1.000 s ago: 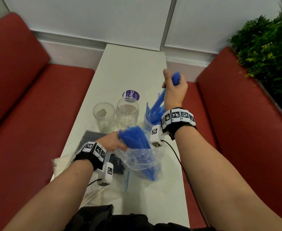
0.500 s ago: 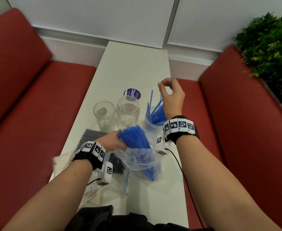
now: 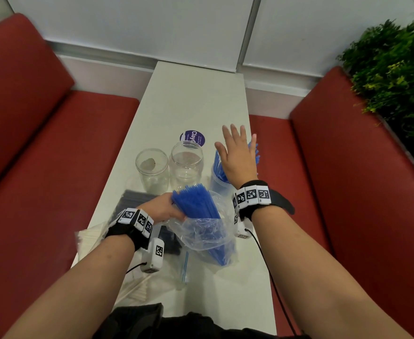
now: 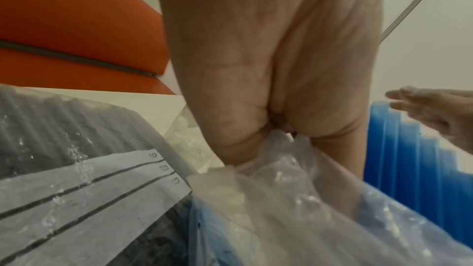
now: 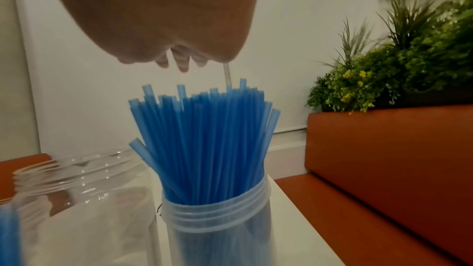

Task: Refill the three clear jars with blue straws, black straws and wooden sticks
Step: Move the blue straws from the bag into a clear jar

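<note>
Three clear jars stand in a row on the white table. The left jar and the middle jar hold no straws. The right jar is packed with upright blue straws. My right hand hovers flat over those straw tops, fingers straight, holding nothing. My left hand grips the mouth of a clear plastic bag, from which more blue straws stick out. A bag of black straws lies under my left wrist.
A purple round sticker lies behind the jars. A bag of pale wooden sticks sits at the table's left front edge. Red benches flank the narrow table, and a green plant stands at the back right.
My right hand let go of the bundle of blue straws into the right jar, then spread flat above the tops. The left hand stayed on the bag.
</note>
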Demonstrator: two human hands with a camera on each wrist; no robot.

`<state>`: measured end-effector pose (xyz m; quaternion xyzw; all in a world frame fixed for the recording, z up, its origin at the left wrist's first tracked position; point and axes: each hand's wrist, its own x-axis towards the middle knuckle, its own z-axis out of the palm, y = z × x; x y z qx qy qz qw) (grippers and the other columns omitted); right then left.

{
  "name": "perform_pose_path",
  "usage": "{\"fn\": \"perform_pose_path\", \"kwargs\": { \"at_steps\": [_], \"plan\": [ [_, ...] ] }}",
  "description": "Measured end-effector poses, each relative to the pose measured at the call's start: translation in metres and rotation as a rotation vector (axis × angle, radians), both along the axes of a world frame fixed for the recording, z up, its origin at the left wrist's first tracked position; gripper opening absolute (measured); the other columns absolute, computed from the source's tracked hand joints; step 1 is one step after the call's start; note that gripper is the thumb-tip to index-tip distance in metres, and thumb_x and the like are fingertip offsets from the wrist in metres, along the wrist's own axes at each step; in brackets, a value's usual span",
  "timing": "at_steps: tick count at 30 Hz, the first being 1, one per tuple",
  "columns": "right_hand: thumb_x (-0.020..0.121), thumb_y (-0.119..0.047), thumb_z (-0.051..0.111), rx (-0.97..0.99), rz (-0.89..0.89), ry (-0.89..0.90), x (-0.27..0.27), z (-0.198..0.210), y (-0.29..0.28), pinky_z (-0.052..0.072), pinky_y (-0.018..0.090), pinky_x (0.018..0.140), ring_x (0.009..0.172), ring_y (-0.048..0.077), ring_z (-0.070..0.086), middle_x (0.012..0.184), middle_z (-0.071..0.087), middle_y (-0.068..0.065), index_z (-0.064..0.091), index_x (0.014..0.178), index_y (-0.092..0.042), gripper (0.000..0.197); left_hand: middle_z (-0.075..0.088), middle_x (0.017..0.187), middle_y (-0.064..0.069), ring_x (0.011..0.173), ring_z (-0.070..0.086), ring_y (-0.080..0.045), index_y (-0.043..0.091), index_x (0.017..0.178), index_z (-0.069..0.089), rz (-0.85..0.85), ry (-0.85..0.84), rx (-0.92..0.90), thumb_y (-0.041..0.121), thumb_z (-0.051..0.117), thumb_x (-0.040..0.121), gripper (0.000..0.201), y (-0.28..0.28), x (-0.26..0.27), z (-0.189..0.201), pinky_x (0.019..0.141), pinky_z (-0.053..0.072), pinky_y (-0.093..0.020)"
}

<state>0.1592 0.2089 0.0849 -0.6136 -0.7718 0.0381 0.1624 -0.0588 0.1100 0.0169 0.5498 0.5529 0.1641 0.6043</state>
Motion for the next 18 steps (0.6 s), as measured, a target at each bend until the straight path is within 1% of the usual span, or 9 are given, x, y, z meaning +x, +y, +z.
{"fn": "perform_pose_path", "kwargs": {
  "at_steps": [2,3,5,7,10,12,14,16,18],
  "plan": [
    [0.107,-0.054,0.025,0.089,-0.098,-0.045,-0.003,0.000,-0.005,-0.017,0.052,0.121,0.157,0.030,-0.006,0.170,0.008,0.006,0.016,0.162,-0.025,0.063,0.072,0.117,-0.009,0.116,0.064,-0.033,0.015,0.120,0.067,0.003,-0.011,-0.004,0.001,0.078,0.072,0.051,0.000,0.001,0.001,0.104,0.047,-0.059],
    [0.106,-0.057,0.025,0.081,-0.162,-0.046,-0.004,-0.002,-0.008,-0.018,0.054,0.120,0.156,0.033,-0.008,0.170,0.004,0.008,0.012,0.163,-0.025,0.066,0.072,0.118,-0.010,0.116,0.064,-0.033,0.015,0.120,0.067,0.008,-0.018,-0.007,0.002,0.078,0.071,0.051,-0.001,0.001,0.001,0.104,0.047,-0.059],
    [0.105,-0.060,0.024,-0.044,-0.248,-0.021,-0.003,-0.009,-0.014,-0.013,0.056,0.122,0.155,0.036,-0.011,0.170,0.000,0.014,0.006,0.163,-0.021,0.073,0.072,0.117,-0.010,0.116,0.064,-0.033,0.015,0.119,0.068,0.014,-0.026,-0.011,0.003,0.079,0.069,0.052,-0.001,0.001,0.001,0.104,0.046,-0.059],
    [0.104,-0.062,0.021,-0.164,-0.216,-0.064,0.000,-0.016,-0.017,-0.009,0.054,0.124,0.156,0.035,-0.010,0.169,0.003,0.016,0.004,0.163,-0.017,0.076,0.073,0.115,-0.008,0.115,0.065,-0.032,0.016,0.117,0.069,0.007,-0.032,-0.008,0.005,0.079,0.069,0.051,-0.002,0.001,0.002,0.105,0.046,-0.059],
    [0.104,-0.061,0.022,-0.162,-0.155,-0.032,0.005,-0.017,-0.016,-0.009,0.054,0.124,0.156,0.035,-0.010,0.170,0.003,0.013,0.008,0.163,-0.020,0.073,0.073,0.115,-0.009,0.116,0.064,-0.033,0.017,0.117,0.069,0.009,-0.044,-0.007,0.005,0.079,0.068,0.051,-0.003,0.001,0.001,0.105,0.045,-0.060],
    [0.105,-0.058,0.025,-0.071,-0.238,0.044,0.008,-0.012,-0.015,-0.009,0.055,0.124,0.156,0.037,-0.008,0.170,0.004,0.011,0.014,0.163,-0.021,0.069,0.073,0.115,-0.009,0.116,0.064,-0.034,0.016,0.117,0.070,0.016,-0.047,-0.004,0.004,0.079,0.068,0.052,-0.003,0.002,0.001,0.105,0.045,-0.061],
    [0.106,-0.056,0.026,-0.015,-0.346,0.074,0.011,-0.009,-0.014,-0.007,0.054,0.124,0.156,0.037,-0.007,0.170,0.002,0.011,0.013,0.162,-0.016,0.070,0.073,0.115,-0.010,0.115,0.064,-0.035,0.016,0.116,0.070,0.019,-0.042,-0.002,0.004,0.079,0.067,0.051,-0.004,0.002,0.001,0.104,0.046,-0.061],
    [0.106,-0.056,0.026,-0.110,-0.342,0.111,0.016,-0.010,-0.013,-0.003,0.051,0.126,0.156,0.033,-0.007,0.170,0.000,0.012,0.009,0.162,-0.009,0.075,0.072,0.115,-0.013,0.115,0.064,-0.038,0.015,0.116,0.070,0.022,-0.039,0.000,0.004,0.078,0.064,0.053,-0.005,0.003,0.001,0.103,0.046,-0.061],
    [0.106,-0.057,0.028,-0.230,-0.229,0.132,0.020,-0.013,-0.011,0.000,0.048,0.127,0.157,0.028,-0.007,0.170,0.001,0.010,0.007,0.161,-0.007,0.078,0.073,0.115,-0.013,0.115,0.065,-0.036,0.013,0.117,0.069,0.018,-0.047,0.004,0.003,0.078,0.064,0.054,-0.005,0.003,0.001,0.105,0.046,-0.059]
  ]
}}
